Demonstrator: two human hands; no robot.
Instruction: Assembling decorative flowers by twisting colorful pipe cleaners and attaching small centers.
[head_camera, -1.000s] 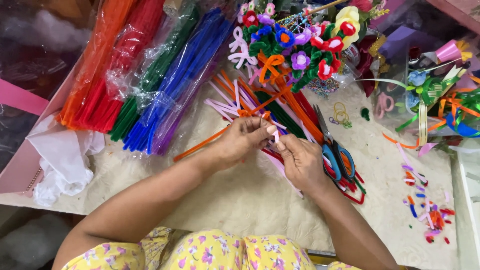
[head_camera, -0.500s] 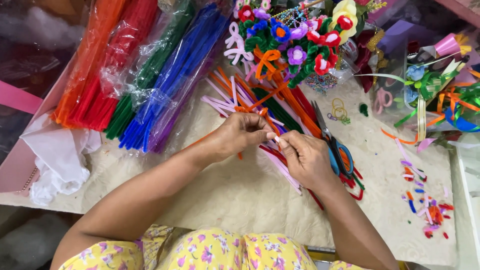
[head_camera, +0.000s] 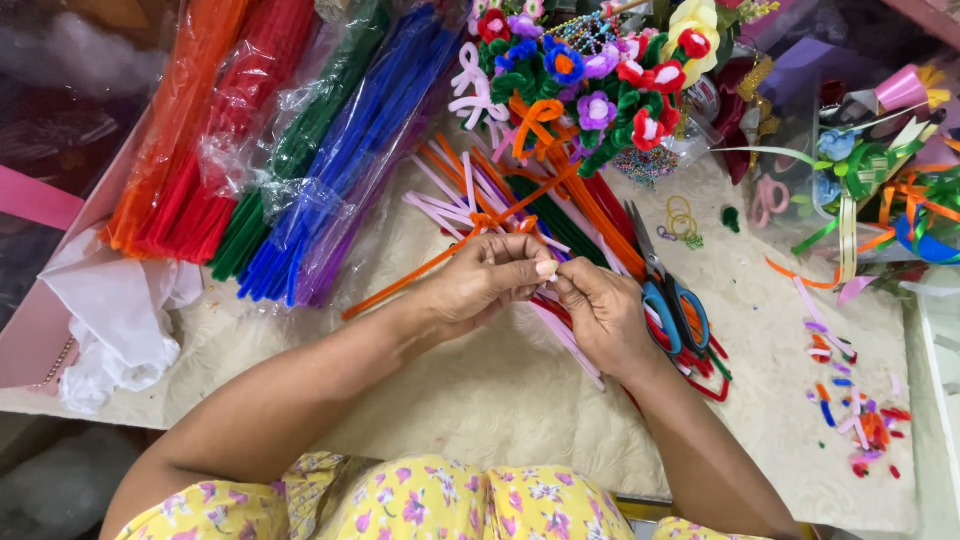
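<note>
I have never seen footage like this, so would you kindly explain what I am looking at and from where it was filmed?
There is no machine here: a person works with bare hands, filmed by a camera on their head looking down. The left hand and right hand meet at the fingertips, pinching a pale pink pipe cleaner between them. On the cream mat lie bagged bundles of pipe cleaners: orange, red, green and blue. Beyond the hands is a bouquet of pipe-cleaner flowers; blue-handled scissors lie beside the right hand, and coloured offcuts are scattered at the right.

Single head view, steep downward, close over table (head_camera: 480, 420)
</note>
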